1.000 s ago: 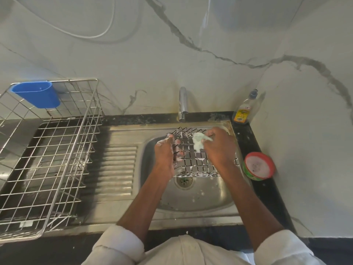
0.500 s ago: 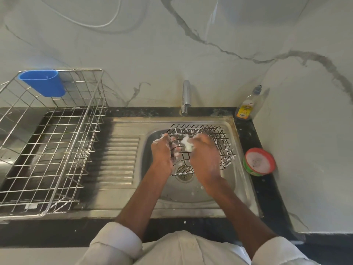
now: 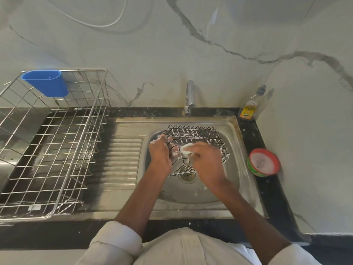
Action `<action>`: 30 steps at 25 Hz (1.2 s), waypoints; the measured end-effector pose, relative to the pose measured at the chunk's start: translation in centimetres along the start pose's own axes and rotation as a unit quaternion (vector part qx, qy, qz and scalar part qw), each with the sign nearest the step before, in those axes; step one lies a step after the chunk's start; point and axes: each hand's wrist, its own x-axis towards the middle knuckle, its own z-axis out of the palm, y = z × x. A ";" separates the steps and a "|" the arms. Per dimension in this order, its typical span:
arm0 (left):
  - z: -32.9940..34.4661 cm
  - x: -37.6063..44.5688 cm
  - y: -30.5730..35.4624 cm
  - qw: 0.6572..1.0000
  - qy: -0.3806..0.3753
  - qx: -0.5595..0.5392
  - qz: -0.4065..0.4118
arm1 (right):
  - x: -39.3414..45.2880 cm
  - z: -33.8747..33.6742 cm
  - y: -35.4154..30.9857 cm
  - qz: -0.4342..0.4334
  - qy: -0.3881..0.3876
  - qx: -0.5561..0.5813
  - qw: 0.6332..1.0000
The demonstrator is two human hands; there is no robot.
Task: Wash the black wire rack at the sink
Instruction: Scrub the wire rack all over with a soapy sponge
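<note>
Soapy foam coats the left hand [image 3: 160, 153], which grips the black wire rack [image 3: 198, 142] over the sink [image 3: 235, 169], while the right hand [image 3: 206, 159] pinches a white scrubber [image 3: 186, 151] against its wires. Scrubbing looks midway; rinsing under the dry tap [image 3: 189, 96] remains.

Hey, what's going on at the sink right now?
A person is washing a black wire rack over the steel sink. The left hand grips the rack's left edge and holds it tilted above the drain, while the right hand holds a soapy white scrub pad against the wires. Suds cover the rack, and no water is visibly running from the tap.
</note>
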 end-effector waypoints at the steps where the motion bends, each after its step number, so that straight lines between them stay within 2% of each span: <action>1: 0.1 0.1 0.1 1.000 -0.005 -0.003 -0.004 | 0.6 -0.7 0.3 0.073 0.018 0.009 0.997; 2: 0.3 0.1 0.2 1.000 -0.009 -0.002 -0.004 | 1.0 -1.1 0.6 0.124 0.015 0.016 0.992; 3: 0.5 0.1 0.4 1.000 -0.011 0.002 0.001 | 1.1 -1.2 0.3 0.126 -0.009 0.035 0.991; 5: 0.8 0.1 0.4 1.000 -0.011 0.011 0.006 | 0.6 -1.1 -1.0 0.067 -0.075 0.061 0.993; 6: 0.9 0.1 0.3 1.000 -0.016 0.010 0.004 | 0.5 -1.1 -1.0 0.062 -0.077 0.063 0.993; 9: 0.7 0.3 -0.4 1.000 -0.022 -0.001 -0.008 | 0.8 -2.1 0.9 0.175 0.019 0.022 0.984; 10: 0.7 0.5 -0.5 1.000 -0.016 -0.009 -0.012 | 0.4 -1.9 1.0 0.177 0.024 0.012 0.984; 13: 0.7 0.4 -0.7 0.999 -0.007 -0.033 -0.010 | -2.0 0.0 -0.9 0.043 -0.041 -0.034 0.998; 14: 0.7 0.3 -0.8 0.999 -0.003 -0.037 -0.011 | -2.6 0.1 -0.9 0.028 -0.030 -0.029 0.999; 17: 0.4 0.0 -1.1 0.998 0.029 -0.046 -0.020 | -3.1 -0.3 0.2 0.066 0.030 -0.031 0.997; 20: 0.1 0.0 -1.3 0.997 0.039 -0.061 -0.029 | -4.1 0.2 0.0 0.015 0.007 -0.019 1.000; 23: -0.1 -0.7 -1.2 0.999 0.028 -0.033 -0.012 | -2.4 -0.9 -0.7 0.080 -0.033 0.037 0.996; 25: 0.2 -1.6 -1.5 1.000 -0.011 0.008 0.014 | 0.2 -1.1 -1.2 0.117 -0.048 0.055 0.990; 29: 0.5 -3.0 -2.0 0.993 -0.092 0.043 0.052 | 5.6 -0.1 -3.2 0.146 0.123 0.113 0.975; 30: 0.5 -3.0 -1.9 0.993 -0.099 0.041 0.053 | 5.9 0.2 -3.6 0.136 0.143 0.109 0.974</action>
